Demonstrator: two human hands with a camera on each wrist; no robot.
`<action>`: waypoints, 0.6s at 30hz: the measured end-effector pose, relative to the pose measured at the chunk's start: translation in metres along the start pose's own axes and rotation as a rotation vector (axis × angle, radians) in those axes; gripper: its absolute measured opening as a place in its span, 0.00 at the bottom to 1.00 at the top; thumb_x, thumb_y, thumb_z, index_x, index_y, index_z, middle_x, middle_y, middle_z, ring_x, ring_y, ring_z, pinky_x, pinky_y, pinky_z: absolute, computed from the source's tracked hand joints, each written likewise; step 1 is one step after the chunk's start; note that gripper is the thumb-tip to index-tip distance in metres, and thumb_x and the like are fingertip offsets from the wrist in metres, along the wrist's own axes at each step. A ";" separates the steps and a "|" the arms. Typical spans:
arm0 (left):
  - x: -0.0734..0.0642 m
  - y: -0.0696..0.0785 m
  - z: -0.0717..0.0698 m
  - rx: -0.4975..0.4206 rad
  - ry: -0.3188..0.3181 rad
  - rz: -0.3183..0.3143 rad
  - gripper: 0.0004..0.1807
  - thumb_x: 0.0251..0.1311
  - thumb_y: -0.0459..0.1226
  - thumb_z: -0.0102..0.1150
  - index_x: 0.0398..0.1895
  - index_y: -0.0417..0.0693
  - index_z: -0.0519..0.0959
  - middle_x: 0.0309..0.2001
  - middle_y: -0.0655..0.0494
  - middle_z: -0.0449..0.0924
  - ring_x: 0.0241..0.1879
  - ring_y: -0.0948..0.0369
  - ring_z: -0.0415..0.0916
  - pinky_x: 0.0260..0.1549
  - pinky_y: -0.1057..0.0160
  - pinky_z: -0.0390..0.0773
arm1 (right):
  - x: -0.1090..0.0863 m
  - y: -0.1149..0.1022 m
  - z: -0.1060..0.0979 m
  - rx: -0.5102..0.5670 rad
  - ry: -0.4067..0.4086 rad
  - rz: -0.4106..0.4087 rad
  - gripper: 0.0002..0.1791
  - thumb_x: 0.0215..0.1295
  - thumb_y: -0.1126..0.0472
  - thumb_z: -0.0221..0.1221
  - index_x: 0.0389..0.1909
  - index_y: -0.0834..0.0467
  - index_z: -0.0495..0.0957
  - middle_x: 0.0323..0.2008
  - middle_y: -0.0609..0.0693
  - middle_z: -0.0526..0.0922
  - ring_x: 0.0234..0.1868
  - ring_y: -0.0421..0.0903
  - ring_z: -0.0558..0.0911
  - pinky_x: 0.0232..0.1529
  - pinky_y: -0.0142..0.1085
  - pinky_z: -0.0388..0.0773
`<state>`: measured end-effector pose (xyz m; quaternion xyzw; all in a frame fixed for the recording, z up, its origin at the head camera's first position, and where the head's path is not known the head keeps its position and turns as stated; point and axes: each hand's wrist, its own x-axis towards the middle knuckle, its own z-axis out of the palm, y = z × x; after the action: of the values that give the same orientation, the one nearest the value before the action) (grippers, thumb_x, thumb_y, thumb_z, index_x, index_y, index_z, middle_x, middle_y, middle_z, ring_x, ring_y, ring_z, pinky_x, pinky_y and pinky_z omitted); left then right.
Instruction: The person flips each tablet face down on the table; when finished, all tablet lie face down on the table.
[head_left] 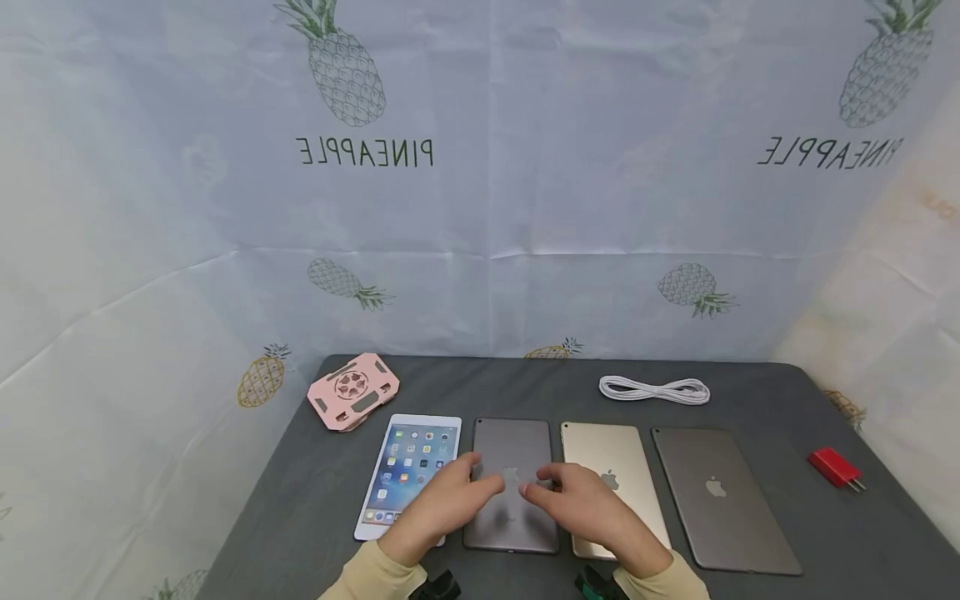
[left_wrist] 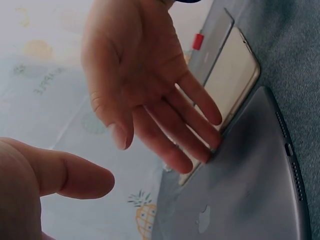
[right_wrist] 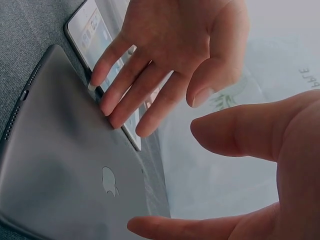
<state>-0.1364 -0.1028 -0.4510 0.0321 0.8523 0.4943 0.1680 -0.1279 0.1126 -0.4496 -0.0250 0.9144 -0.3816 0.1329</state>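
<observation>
Face down on the table lies a dark grey tablet (head_left: 514, 529), a pale apple logo on its back. My left hand (head_left: 453, 493) is at its left edge, palm inward, fingers extended and thumb pointing across. Opposite, at the right edge, my right hand (head_left: 581, 500) mirrors it, overlapping the gold tablet (head_left: 603, 446) in the head view. The left wrist view shows the right hand's fingers (left_wrist: 186, 127) nearly straight, their tips right at the grey tablet's edge. In the right wrist view, the left hand's fingers (right_wrist: 132, 102) are likewise extended along the other edge. Neither hand grips anything.
A white tablet (head_left: 412, 462) with a lit screen lies left of the grey one. Another grey tablet (head_left: 723, 500) is right of the gold one. A pink case (head_left: 352, 387), a bundled white cable (head_left: 652, 390) and a red charger plug (head_left: 834, 467) lie farther out.
</observation>
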 end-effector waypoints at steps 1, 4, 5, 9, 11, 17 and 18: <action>0.000 0.000 -0.001 0.002 0.000 0.004 0.44 0.64 0.49 0.61 0.75 0.27 0.68 0.74 0.31 0.74 0.73 0.37 0.73 0.67 0.31 0.74 | 0.000 0.000 0.000 -0.001 0.000 0.000 0.28 0.70 0.47 0.68 0.57 0.66 0.86 0.52 0.57 0.90 0.50 0.53 0.89 0.51 0.54 0.86; 0.002 -0.003 -0.005 -0.003 -0.008 0.009 0.44 0.64 0.50 0.60 0.77 0.27 0.67 0.73 0.30 0.73 0.71 0.37 0.74 0.65 0.32 0.76 | 0.002 0.001 0.001 -0.002 0.000 -0.002 0.30 0.70 0.47 0.68 0.59 0.68 0.85 0.56 0.60 0.89 0.55 0.57 0.89 0.55 0.57 0.85; 0.002 -0.004 -0.008 -0.012 -0.015 0.005 0.45 0.65 0.50 0.60 0.78 0.27 0.66 0.73 0.29 0.73 0.71 0.37 0.75 0.64 0.32 0.77 | 0.002 0.001 0.001 -0.005 -0.001 -0.006 0.30 0.70 0.47 0.68 0.60 0.68 0.84 0.57 0.61 0.89 0.57 0.59 0.88 0.57 0.58 0.85; -0.001 -0.010 -0.020 -0.034 -0.015 -0.019 0.46 0.66 0.51 0.60 0.80 0.30 0.63 0.72 0.29 0.74 0.68 0.37 0.77 0.58 0.35 0.82 | 0.006 -0.001 0.002 -0.013 0.016 -0.022 0.32 0.70 0.47 0.67 0.63 0.69 0.83 0.61 0.64 0.87 0.64 0.64 0.85 0.61 0.61 0.82; -0.003 -0.012 -0.029 -0.024 0.017 -0.028 0.46 0.66 0.51 0.61 0.81 0.31 0.63 0.72 0.30 0.75 0.67 0.36 0.78 0.57 0.36 0.82 | 0.008 -0.006 0.003 -0.006 0.039 -0.038 0.33 0.71 0.47 0.67 0.64 0.69 0.82 0.63 0.65 0.85 0.65 0.65 0.84 0.61 0.61 0.82; -0.007 -0.028 -0.066 0.111 0.212 -0.056 0.42 0.67 0.48 0.61 0.78 0.32 0.67 0.69 0.31 0.78 0.66 0.37 0.80 0.60 0.34 0.80 | 0.020 -0.036 0.014 0.087 0.041 -0.113 0.36 0.71 0.47 0.67 0.72 0.66 0.76 0.68 0.66 0.82 0.64 0.65 0.85 0.57 0.60 0.85; -0.008 -0.032 -0.072 0.135 0.236 -0.065 0.41 0.67 0.48 0.61 0.78 0.31 0.67 0.68 0.30 0.78 0.65 0.37 0.80 0.60 0.34 0.79 | 0.022 -0.042 0.018 0.097 0.024 -0.124 0.37 0.71 0.47 0.67 0.72 0.66 0.75 0.69 0.67 0.81 0.65 0.65 0.85 0.58 0.60 0.85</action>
<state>-0.1487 -0.1808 -0.4432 -0.0426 0.8981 0.4303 0.0799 -0.1469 0.0675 -0.4373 -0.0703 0.8931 -0.4331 0.0989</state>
